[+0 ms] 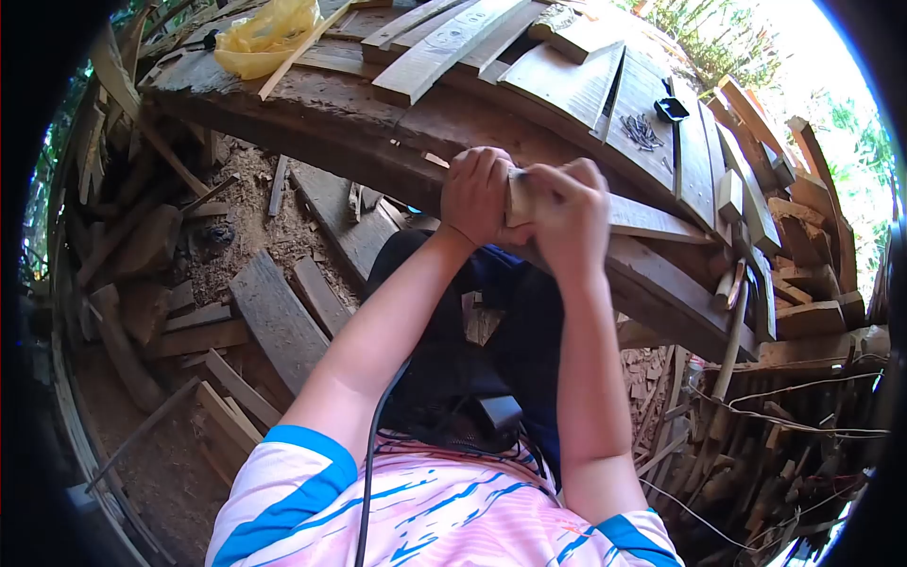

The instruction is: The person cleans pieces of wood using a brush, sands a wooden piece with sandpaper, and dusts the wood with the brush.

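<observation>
Over the near edge of the wooden workbench, my left hand is wrapped round a small pale wooden block. One end of the block shows between my two hands. My right hand is closed against the other side of the block, its fingers curled and slightly smeared by motion. Whatever lies inside those right fingers is hidden. Both hands are close together above my knees, just in front of the bench edge.
Several planks lie across the bench. A pile of nails and a small black container sit on boards at the right. A yellow plastic bag rests at the back left. Wood scraps cover the ground; thin wires hang at the lower right.
</observation>
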{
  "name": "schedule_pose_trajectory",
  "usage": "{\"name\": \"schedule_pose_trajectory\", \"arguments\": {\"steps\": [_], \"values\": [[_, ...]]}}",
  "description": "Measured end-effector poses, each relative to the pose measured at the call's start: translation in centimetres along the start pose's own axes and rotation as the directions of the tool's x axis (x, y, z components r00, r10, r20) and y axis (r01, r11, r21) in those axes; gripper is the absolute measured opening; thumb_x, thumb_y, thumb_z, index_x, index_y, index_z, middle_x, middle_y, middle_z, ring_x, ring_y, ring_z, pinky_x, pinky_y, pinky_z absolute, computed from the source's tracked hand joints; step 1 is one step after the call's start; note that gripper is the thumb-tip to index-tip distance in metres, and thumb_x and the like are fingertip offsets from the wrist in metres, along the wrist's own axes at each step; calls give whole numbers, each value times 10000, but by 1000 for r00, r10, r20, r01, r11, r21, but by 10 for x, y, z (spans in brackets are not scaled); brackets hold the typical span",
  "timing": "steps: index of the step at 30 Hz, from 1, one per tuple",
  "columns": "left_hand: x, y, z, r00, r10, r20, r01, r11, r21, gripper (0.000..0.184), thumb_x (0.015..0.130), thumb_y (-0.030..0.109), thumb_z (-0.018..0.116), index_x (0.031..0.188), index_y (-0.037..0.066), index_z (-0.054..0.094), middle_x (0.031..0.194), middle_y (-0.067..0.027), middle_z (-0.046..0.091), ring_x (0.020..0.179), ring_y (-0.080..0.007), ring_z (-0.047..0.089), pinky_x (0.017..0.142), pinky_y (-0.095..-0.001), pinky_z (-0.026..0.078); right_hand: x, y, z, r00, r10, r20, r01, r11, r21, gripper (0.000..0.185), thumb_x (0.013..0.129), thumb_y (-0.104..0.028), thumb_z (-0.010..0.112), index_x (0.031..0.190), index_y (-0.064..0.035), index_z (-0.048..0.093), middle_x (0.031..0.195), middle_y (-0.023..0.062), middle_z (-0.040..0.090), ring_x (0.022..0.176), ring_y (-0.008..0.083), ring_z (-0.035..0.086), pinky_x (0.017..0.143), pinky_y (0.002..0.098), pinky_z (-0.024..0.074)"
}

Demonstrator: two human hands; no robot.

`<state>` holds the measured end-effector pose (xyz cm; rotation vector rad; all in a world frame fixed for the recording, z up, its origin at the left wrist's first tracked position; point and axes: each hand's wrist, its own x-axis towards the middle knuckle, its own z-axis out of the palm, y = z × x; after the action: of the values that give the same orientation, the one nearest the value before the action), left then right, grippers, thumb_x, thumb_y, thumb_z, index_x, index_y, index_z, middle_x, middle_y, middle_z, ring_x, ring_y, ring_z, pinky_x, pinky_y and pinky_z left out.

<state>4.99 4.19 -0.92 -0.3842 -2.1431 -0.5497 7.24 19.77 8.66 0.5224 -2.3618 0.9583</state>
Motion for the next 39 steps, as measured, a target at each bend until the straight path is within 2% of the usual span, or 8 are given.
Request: {"name": "schedule_pose_trajectory", "arguments": {"steps": [2, 9, 13, 17, 22, 26, 35, 39], "values": [[-1, 4, 1, 1000, 3, 8, -3, 1000, 31, 956, 710, 925, 501, 998, 20, 616, 1059, -149, 601, 1056, -317, 588, 976, -472, 425, -1, 2, -7, 998, 34, 51, -37, 997, 66, 99, 855, -140, 779, 934, -122, 836, 809, 120, 634, 890, 310, 649, 823, 399, 518], [1, 3, -2, 998, 47, -42, -45, 998, 48, 927, 744, 904, 485, 995, 24, 631, 1038, -131, 610, 1040, -309, 588, 961, -458, 424, 7, 36, -32, 956, 249, -156, -286, 914, -289, 89, 858, -157, 793, 925, -133, 845, 740, 75, 579, 741, 270, 605, 705, 424, 499], [-1, 0, 7, 998, 28, -58, -27, 999, 23, 938, 747, 908, 477, 1001, 19, 634, 1042, -139, 614, 1033, -312, 593, 947, -458, 430, -5, -22, 26, 997, 13, -81, -23, 992, -124, 91, 847, -151, 776, 918, -139, 832, 822, 83, 604, 882, 308, 606, 795, 425, 517], [2, 1, 1, 995, 42, -92, -39, 999, 26, 926, 743, 892, 489, 1003, 15, 635, 1059, -145, 617, 1042, -316, 597, 953, -457, 435, 8, -10, 15, 993, 112, 48, -112, 994, -14, 93, 855, -160, 769, 915, -137, 836, 845, 85, 607, 883, 298, 609, 828, 418, 513], [0, 3, -1, 998, 19, -66, -15, 999, 52, 808, 771, 797, 519, 1003, 31, 628, 1073, -132, 625, 1054, -310, 608, 958, -446, 441, -4, -17, -3, 980, -112, 165, 122, 991, -54, 117, 855, -128, 766, 959, -127, 821, 878, 104, 610, 903, 312, 619, 828, 432, 508], [-3, 0, 3, 999, 3, -42, -1, 998, 60, 853, 749, 841, 511, 998, 34, 628, 1095, -133, 615, 1078, -305, 596, 964, -449, 434, -12, -15, -3, 980, -21, 199, 8, 998, 66, 122, 854, -120, 770, 966, -115, 817, 895, 113, 614, 920, 324, 625, 838, 434, 511], [-1, -1, 1, 999, 13, -29, -12, 999, 44, 871, 747, 864, 510, 984, 36, 640, 1069, -132, 599, 1081, -304, 577, 955, -453, 427, -14, -19, -17, 953, -150, 264, 138, 988, 63, 136, 866, -95, 760, 989, -98, 816, 977, 122, 639, 981, 321, 633, 880, 424, 514], [0, 5, -7, 999, 33, -36, -34, 999, -18, 630, 758, 636, 614, 1002, 56, 635, 1084, -121, 637, 1067, -301, 615, 921, -444, 454, -13, -17, -16, 969, -124, 216, 127, 992, -1, 131, 841, -103, 767, 964, -94, 811, 984, 133, 659, 964, 334, 643, 871, 438, 512]]}}
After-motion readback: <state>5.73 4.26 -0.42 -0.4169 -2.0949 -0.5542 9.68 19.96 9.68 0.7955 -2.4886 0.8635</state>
